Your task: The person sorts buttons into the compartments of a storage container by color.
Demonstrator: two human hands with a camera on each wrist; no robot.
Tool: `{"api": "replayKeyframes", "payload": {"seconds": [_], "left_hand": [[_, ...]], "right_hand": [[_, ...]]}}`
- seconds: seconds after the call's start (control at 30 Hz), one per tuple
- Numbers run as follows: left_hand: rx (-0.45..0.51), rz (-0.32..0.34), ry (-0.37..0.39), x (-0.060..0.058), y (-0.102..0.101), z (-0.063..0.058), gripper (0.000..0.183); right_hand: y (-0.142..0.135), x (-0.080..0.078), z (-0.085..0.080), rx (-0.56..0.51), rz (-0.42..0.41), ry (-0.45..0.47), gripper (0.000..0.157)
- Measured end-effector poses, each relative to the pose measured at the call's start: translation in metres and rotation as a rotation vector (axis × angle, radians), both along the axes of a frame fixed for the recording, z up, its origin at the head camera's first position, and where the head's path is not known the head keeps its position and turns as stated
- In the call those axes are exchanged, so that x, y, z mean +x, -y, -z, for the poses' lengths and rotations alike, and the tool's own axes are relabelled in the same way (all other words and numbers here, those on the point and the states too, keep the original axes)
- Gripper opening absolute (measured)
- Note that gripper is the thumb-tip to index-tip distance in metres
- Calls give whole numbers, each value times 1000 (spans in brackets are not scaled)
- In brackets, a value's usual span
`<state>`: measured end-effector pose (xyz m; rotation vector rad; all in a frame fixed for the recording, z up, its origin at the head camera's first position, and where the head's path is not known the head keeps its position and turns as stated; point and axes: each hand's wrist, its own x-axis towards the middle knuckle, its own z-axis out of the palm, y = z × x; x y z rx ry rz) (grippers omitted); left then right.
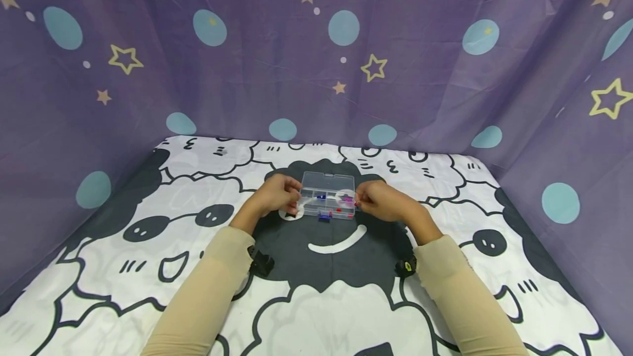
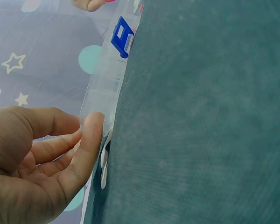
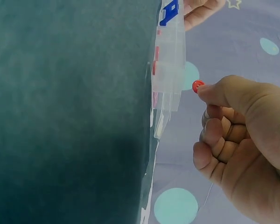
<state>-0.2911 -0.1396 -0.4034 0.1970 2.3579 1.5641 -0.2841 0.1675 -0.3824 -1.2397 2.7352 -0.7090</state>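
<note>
A clear plastic compartment box (image 1: 309,209) sits on the dark patch of the cloth, its lid (image 1: 328,181) folded back. On its front edge is a blue latch (image 2: 122,37). My left hand (image 1: 278,194) grips the box's left side between thumb and fingers. Beyond the right end, my right hand (image 1: 381,199) pinches a small red button (image 3: 198,86) between thumb and forefinger, apart from the box in the right wrist view. Small red pieces (image 1: 338,210) and a pinkish-purple piece (image 1: 347,199) lie inside toward the right; a blue piece (image 1: 321,197) shows mid-box.
The box stands on a cloth (image 1: 336,268) printed with black and white cartoon sheep. Purple curtains (image 1: 277,70) with stars and blue dots hang behind and along both sides. Each wrist wears a small black camera (image 1: 260,261).
</note>
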Motion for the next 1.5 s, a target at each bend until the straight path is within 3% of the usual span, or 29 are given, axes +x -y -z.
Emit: {"api": "replayKeyframes", "payload": {"seconds": [0.37,0.63,1.17,1.5], "left_hand": [[3,2,0,-1,0,1,29],[3,4,0,-2,0,1,30],[0,-5,4,1,0,0,30],[8,2,2,0,0,1,30]], "right_hand": [[7,4,-2,26,-37,-40,14],[8,6,-3,41,-19,-60,10],[2,2,-2,28,21,-16,6],[-14,-3,-6,26,101,77,5]]}}
